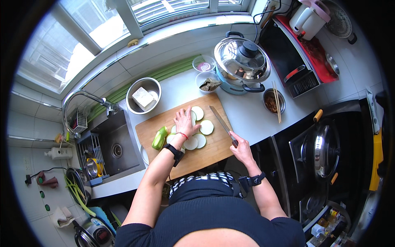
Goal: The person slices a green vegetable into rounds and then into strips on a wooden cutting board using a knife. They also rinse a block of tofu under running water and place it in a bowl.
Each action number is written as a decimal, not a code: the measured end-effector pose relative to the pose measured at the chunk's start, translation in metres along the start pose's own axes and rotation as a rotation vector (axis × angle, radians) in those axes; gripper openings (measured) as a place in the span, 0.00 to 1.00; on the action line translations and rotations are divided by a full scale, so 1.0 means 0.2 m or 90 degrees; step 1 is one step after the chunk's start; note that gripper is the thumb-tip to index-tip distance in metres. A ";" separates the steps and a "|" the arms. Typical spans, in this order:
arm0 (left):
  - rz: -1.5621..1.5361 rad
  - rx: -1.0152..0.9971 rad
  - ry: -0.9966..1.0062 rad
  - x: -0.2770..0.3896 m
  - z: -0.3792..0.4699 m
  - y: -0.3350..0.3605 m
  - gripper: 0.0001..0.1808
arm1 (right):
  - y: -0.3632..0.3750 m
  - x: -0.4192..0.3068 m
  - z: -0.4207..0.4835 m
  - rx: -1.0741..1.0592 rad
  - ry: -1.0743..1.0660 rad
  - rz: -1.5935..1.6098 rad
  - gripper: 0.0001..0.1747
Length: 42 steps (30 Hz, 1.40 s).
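My left hand point(186, 123) lies with spread fingers on pale round slices with green rims point(206, 127), on a wooden cutting board point(216, 151). Whether it grips any slice, I cannot tell. A cut green-skinned vegetable piece point(159, 138) rests on the board left of that hand. My right hand point(242, 147) is closed around the dark handle of a kitchen knife point(219, 119), whose blade slants over the board's right part, beside the slices. Behind the board stands a steel bowl point(130, 105) with a white block point(143, 98), perhaps tofu.
A sink point(123, 154) with a curved faucet point(81, 92) is at left. Behind stand two clear bowls point(203, 63) and a glass-lidded electric pot point(236, 88). Chopsticks point(276, 103) cross a small bowl point(282, 108) at right, near a lidded pan point(324, 151) on the stove.
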State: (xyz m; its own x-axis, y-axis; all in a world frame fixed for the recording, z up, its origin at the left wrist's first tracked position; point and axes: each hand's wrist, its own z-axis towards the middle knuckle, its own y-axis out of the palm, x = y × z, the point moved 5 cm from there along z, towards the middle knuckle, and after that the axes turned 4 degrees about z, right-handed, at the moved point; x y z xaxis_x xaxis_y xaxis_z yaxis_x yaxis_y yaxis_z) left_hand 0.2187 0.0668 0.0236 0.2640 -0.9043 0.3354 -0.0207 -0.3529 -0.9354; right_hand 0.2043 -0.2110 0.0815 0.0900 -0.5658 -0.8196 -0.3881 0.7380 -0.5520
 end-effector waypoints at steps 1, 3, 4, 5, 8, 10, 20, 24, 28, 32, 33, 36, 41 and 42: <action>0.001 -0.017 0.021 0.00 0.02 0.00 0.53 | 0.01 -0.01 0.00 0.009 0.001 -0.006 0.35; -0.008 -0.049 0.064 -0.01 0.03 0.01 0.50 | 0.03 0.00 -0.02 -0.017 0.056 0.008 0.35; -0.018 -0.064 0.087 -0.02 0.03 0.01 0.47 | 0.03 -0.01 -0.02 -0.024 0.080 0.006 0.35; -0.025 -0.080 0.109 -0.03 0.02 0.00 0.45 | 0.04 -0.01 -0.02 -0.036 0.104 0.008 0.35; -0.046 -0.018 0.039 -0.10 -0.01 -0.05 0.44 | 0.06 -0.03 -0.02 -0.053 0.135 0.006 0.36; 0.011 -0.034 -0.007 -0.12 -0.03 -0.07 0.46 | 0.09 -0.05 -0.02 -0.052 0.128 0.013 0.36; -0.097 0.021 -0.026 -0.23 -0.06 -0.06 0.48 | 0.18 -0.07 -0.07 -0.049 0.132 0.045 0.35; -0.201 0.160 0.008 -0.21 0.00 -0.06 0.50 | 0.11 -0.02 -0.02 -0.094 0.121 0.027 0.35; -0.068 0.034 -0.052 -0.09 0.03 0.04 0.47 | 0.05 0.01 0.04 -0.147 0.096 0.040 0.34; -0.085 0.065 -0.080 -0.06 -0.01 0.03 0.44 | 0.01 0.04 0.09 -0.192 0.072 0.041 0.35; -0.082 0.068 -0.077 -0.07 -0.02 0.02 0.44 | 0.00 0.04 0.10 -0.195 0.066 0.047 0.35; -0.130 0.111 -0.079 -0.10 0.00 -0.02 0.43 | -0.02 0.07 0.11 -0.200 0.058 0.065 0.34; -0.092 0.102 -0.064 0.02 0.14 0.01 0.41 | -0.04 0.10 0.11 -0.196 0.059 0.077 0.34; -0.077 0.043 -0.091 0.05 0.16 0.04 0.42 | -0.05 0.10 0.12 -0.189 0.055 0.081 0.35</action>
State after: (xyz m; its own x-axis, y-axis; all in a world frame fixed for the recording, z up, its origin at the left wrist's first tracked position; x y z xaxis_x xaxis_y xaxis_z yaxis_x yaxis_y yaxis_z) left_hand 0.2521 0.0623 0.0150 0.3943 -0.8114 0.4314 0.0825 -0.4363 -0.8960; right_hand 0.2309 -0.2208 0.0665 -0.0493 -0.5138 -0.8565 -0.6428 0.6726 -0.3665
